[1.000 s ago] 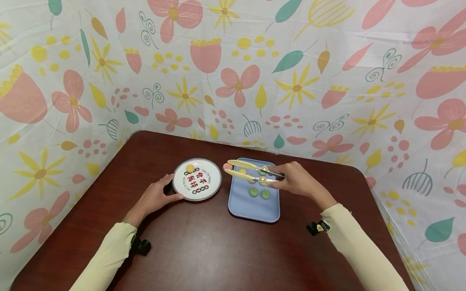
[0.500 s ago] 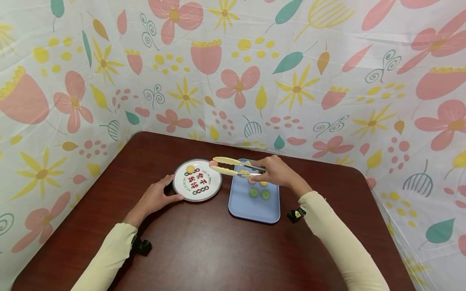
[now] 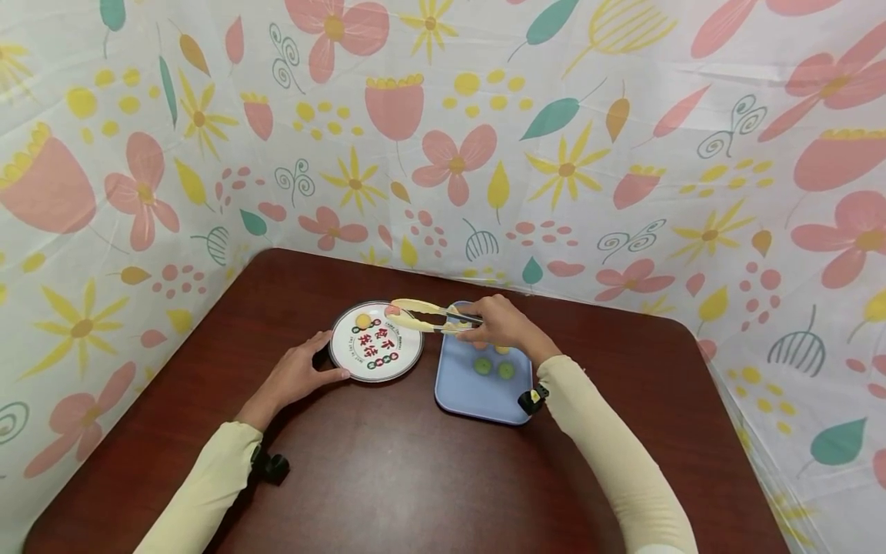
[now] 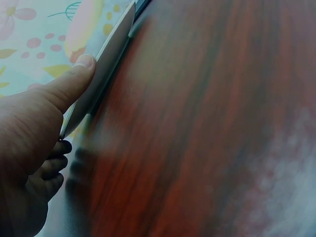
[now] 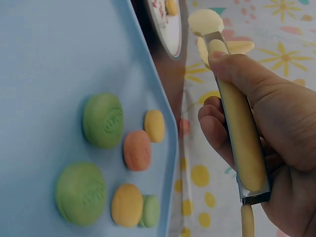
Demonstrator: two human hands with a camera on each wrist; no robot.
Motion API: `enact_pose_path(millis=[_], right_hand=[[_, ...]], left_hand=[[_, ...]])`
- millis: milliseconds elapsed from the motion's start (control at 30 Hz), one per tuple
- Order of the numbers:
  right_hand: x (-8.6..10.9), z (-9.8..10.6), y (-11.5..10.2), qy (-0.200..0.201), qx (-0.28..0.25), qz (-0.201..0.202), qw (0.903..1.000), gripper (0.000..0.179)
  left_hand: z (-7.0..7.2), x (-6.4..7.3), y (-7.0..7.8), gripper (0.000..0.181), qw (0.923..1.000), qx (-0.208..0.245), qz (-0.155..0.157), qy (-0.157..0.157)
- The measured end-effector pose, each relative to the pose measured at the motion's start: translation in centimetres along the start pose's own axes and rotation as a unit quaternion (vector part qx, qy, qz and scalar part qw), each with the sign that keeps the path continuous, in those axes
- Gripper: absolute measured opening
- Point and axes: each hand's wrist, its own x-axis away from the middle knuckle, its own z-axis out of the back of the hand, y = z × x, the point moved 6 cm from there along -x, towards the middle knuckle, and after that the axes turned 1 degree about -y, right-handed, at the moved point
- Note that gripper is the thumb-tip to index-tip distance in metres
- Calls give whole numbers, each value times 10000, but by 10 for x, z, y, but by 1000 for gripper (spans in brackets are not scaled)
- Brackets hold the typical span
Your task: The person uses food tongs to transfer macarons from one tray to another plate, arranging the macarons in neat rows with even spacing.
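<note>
Pink macaron [image 3: 392,310] is held at the tips of the tongs [image 5: 241,128], over the far part of the white plate [image 3: 410,355]; its height cannot be told. Beside it on the plate, a yellow macaron [image 3: 363,321] is seen. Of the two hands, the right hand [image 3: 501,319] is wrapped round the tongs, while the plate's rim is gripped by the left hand [image 3: 294,375]. Transfer from the blue tray [image 3: 471,400] appears to be in hand, one piece apparently placed. Next, gentle lowering onto a bare spot seems called for, then loosened tongs.
</note>
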Motion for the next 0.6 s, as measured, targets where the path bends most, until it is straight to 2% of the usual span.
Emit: enact_pose_path(millis=[233,600], right_hand=[[-11,-11,1,-47,-44,61,10000,57],[-22,-15,-3,-76,364,-56,9993,55]], left_hand=[[1,0,1,109,10000,32,-13,-32],[1,1,0,107,10000,27,-55,-3]])
